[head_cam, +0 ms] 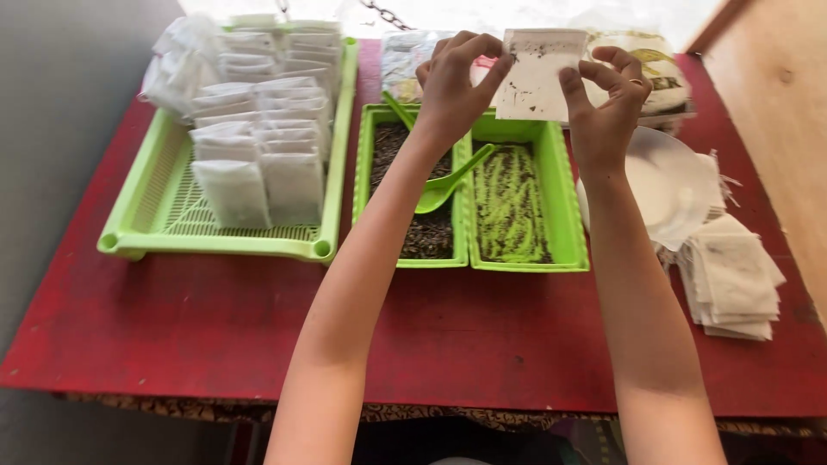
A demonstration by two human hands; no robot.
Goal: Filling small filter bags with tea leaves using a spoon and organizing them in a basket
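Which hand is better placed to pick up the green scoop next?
Left, probably. Both hands hold the white pouch, but the left hand sits directly above the green scoop; the right hand is farther off, over the right green tray.
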